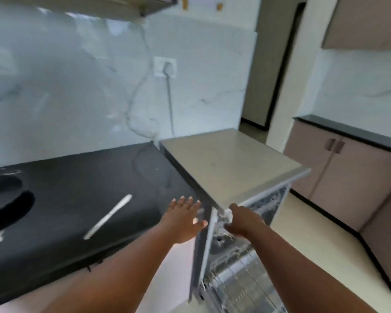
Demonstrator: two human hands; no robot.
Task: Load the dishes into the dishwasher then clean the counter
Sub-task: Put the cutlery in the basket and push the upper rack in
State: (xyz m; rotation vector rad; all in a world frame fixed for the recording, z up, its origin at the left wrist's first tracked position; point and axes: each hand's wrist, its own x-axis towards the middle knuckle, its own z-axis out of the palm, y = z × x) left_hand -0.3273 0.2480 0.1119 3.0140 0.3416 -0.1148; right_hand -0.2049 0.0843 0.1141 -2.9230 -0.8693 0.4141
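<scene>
Seemingly loading continues: the right hand (pixel 242 220) holds something white and blurred at the open grey dishwasher (pixel 233 168); the left hand (pixel 185 219), fingers spread, should next fetch the silver knife (pixel 107 216) from the black tabletop (pixel 81 190).

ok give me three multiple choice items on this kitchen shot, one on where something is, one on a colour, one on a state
1. Where does the knife lie?
A. on the black counter
B. on top of the dishwasher
C. on the floor

2. What colour is the counter?
A. white
B. black
C. beige

3. How is the left hand?
A. gripping the knife
B. closed in a fist
C. open, fingers spread, beside the dishwasher's corner

Answers:
1 A, the knife rests alone on the dark surface left of the dishwasher.
2 B, it is plainly black against the pale wall.
3 C, its fingers are straight and hold nothing, while the right hand reaches the dishwasher's top front corner.
</scene>
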